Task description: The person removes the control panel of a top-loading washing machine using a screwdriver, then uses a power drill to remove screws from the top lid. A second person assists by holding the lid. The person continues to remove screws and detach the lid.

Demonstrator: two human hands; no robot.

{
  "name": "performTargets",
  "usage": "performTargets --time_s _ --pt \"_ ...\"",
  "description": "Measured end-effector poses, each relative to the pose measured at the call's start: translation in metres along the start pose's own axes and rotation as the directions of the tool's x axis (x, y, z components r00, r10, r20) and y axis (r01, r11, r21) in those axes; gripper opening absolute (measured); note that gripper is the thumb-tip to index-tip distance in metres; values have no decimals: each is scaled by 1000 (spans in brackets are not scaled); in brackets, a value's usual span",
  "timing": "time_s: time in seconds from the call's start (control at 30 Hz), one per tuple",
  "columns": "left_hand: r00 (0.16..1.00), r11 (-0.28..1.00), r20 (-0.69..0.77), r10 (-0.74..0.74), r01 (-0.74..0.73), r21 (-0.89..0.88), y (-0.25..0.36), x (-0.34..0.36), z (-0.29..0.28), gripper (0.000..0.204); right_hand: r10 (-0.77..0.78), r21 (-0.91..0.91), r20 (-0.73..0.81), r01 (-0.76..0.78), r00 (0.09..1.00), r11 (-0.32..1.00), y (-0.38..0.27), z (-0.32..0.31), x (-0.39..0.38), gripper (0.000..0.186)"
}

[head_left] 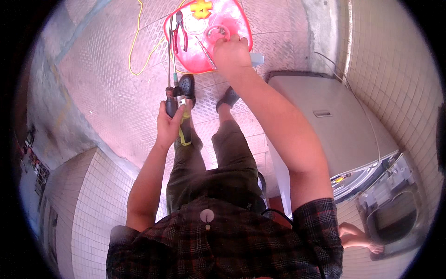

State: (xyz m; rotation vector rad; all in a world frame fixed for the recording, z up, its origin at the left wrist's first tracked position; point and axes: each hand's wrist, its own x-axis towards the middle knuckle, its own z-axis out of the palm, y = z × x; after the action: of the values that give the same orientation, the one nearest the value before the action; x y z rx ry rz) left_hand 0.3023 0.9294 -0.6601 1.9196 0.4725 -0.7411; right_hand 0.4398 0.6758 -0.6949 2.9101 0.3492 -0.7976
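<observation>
My left hand (pixel 169 122) is closed around a bundle of tools. It includes a dark-handled screwdriver (pixel 171 103) with a long shaft pointing away from me, a second long-shafted screwdriver (pixel 175 78) beside it, and a tool with a black and yellow-green handle (pixel 185 130). My right hand (pixel 233 56) reaches over a red plastic surface (pixel 188 60) with a raised rim. Its fingers are bent together at a small clear round dish (pixel 217 32) with small bits in it; their tips are hidden. Nearby lie red-handled pliers (pixel 180 35) and a thin pen-like screwdriver (pixel 205 52).
A yellow block (pixel 201 8) and a white ring (pixel 195 24) share the red surface. Yellow cord (pixel 131 58) curls across the tiled floor. A grey-panelled appliance (pixel 320 100) stands right, with a loose cable (pixel 367 118). Another person's bare leg and foot (pixel 357 239) show lower right.
</observation>
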Motion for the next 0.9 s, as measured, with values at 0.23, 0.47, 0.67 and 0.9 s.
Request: performTargets --time_s 0.23,0.47,0.67,0.9 --pt "998 998 -11 59 -59 -12 10 28 1 26 69 436 -116 -11 991 900 5 -8 -87 17" --pt "992 952 129 -2 41 -304 50 23 2 24 251 803 -297 99 921 587 -21 16 -178 5" --pt "976 858 196 -97 181 -481 47 -20 11 25 63 938 -10 -12 998 348 -39 14 -212 27" --pt "986 911 155 -56 114 -396 42 -55 17 42 -122 979 196 -188 973 74 -49 -6 -228 52"
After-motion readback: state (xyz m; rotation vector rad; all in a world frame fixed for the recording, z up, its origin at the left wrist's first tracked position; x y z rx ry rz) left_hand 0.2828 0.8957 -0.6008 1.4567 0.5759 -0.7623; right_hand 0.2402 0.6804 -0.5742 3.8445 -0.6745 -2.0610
